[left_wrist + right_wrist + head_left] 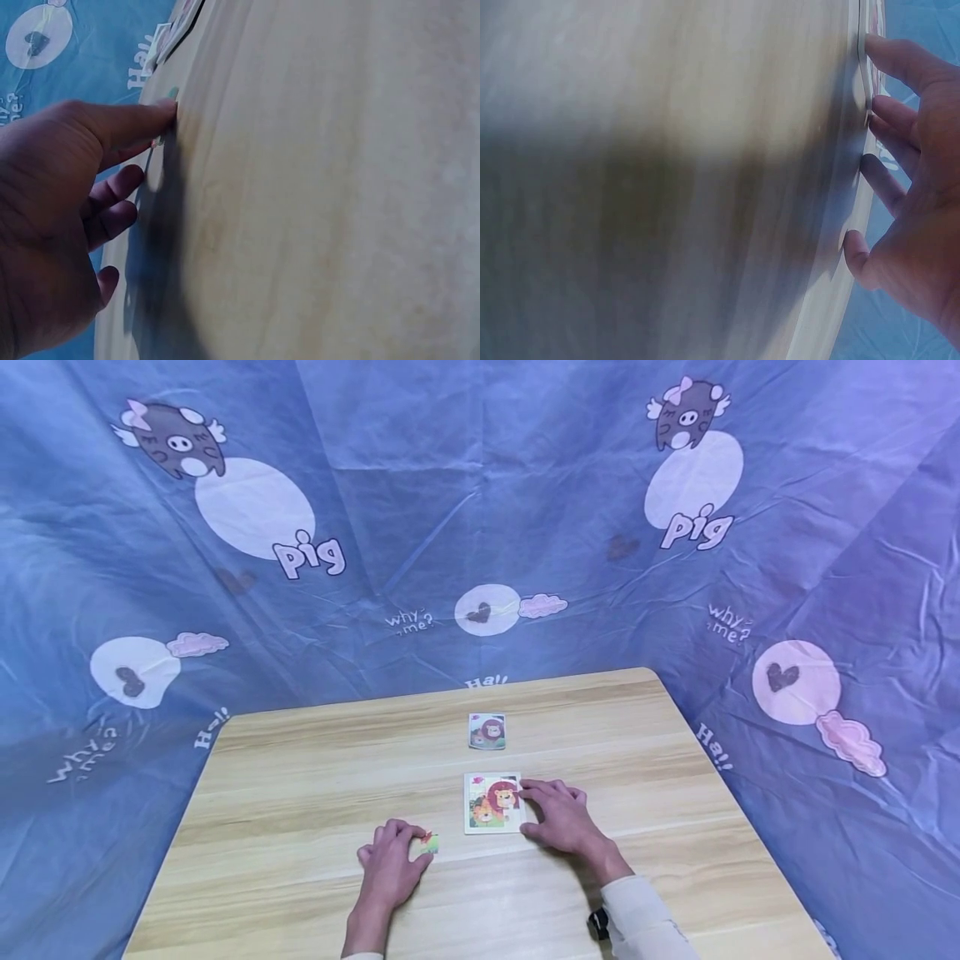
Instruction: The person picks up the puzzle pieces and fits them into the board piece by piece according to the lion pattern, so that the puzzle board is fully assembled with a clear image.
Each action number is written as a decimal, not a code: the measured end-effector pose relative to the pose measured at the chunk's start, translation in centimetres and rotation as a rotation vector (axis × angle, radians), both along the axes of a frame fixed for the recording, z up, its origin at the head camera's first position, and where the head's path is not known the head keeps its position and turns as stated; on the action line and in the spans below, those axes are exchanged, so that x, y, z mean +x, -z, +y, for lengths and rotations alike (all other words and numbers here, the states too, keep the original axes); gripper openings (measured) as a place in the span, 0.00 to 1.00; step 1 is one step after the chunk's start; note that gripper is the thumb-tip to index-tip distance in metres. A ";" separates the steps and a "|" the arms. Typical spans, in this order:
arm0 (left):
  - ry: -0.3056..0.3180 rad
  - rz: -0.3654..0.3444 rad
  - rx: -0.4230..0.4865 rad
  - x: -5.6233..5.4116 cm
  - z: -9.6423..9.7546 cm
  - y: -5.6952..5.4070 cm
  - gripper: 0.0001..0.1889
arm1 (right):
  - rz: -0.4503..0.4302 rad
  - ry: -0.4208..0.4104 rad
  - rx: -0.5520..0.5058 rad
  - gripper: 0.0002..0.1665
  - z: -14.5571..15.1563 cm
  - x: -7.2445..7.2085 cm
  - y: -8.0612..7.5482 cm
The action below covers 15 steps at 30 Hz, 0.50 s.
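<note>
My left hand (390,864) pinches a small square puzzle piece (430,843), green and orange, between thumb and index finger, low over the wooden table. In the left wrist view the piece is mostly hidden behind the thumb (161,112). To its right lies a puzzle board (467,806) with a white rim, showing a lion and a cub; a pale gap (514,816) shows at its lower right. My right hand (558,817) rests at the board's right edge, thumb and fingers spread and touching its side. In the right wrist view the fingers (900,60) look loosely bent.
Behind the board lies a picture card (487,732) with a similar lion. Both lie on a light wooden table (300,793). Blue printed cloth (420,527) hangs around the table's back and sides. A dark wristwatch (598,924) is on the right wrist.
</note>
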<state>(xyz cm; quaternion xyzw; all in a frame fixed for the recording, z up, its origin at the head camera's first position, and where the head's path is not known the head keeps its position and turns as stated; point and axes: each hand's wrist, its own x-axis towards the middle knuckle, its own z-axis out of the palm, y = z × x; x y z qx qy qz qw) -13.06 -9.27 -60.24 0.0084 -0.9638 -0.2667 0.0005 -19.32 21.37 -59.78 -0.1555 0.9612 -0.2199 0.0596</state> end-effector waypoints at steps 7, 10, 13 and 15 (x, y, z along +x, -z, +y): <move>-0.003 -0.087 0.037 -0.2 0.0 -0.5 0.13 | 0.001 -0.003 0.007 0.37 0.0 0.0 0.0; 0.004 -0.106 0.044 -0.3 0.0 -0.7 0.14 | 0.004 -0.004 0.001 0.37 0.0 0.0 0.0; 0.012 -0.092 0.043 -0.3 0.1 -0.7 0.15 | 0.002 -0.004 0.004 0.37 0.0 0.0 0.0; 0.019 -0.074 0.044 -0.3 0.1 -0.6 0.15 | 0.000 -0.003 0.005 0.37 0.0 0.0 0.0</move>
